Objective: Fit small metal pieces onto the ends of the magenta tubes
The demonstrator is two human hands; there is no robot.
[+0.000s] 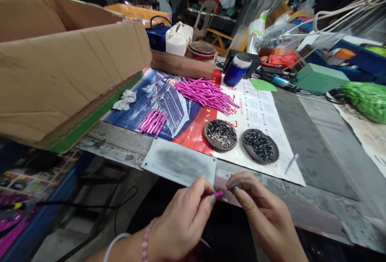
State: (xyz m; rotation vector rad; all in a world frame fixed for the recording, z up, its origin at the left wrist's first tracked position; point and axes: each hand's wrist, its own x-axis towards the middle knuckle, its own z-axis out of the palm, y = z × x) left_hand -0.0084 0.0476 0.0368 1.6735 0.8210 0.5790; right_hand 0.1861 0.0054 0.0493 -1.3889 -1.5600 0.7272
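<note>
My left hand (189,209) pinches a magenta stick (218,194); only its short end sticks out past the thumb. Just to the right, my right hand (265,213) has thumb and fingertips pressed together, and I cannot make out what, if anything, is between them. Both are held low over the front edge of the table. Beyond them stand a round dish of small metal pieces (221,134) and a dish of dark screw-like pieces (259,145). Farther back lies a pile of magenta sticks (208,95), with a smaller bunch of magenta pieces (153,122) to the left.
A large cardboard box (75,69) takes up the left side. A grey metal plate (177,160) lies at the table's front edge. Behind the pile are a blue jar (237,71) and a wooden block (183,64). A green mesh bag (366,99) sits at right.
</note>
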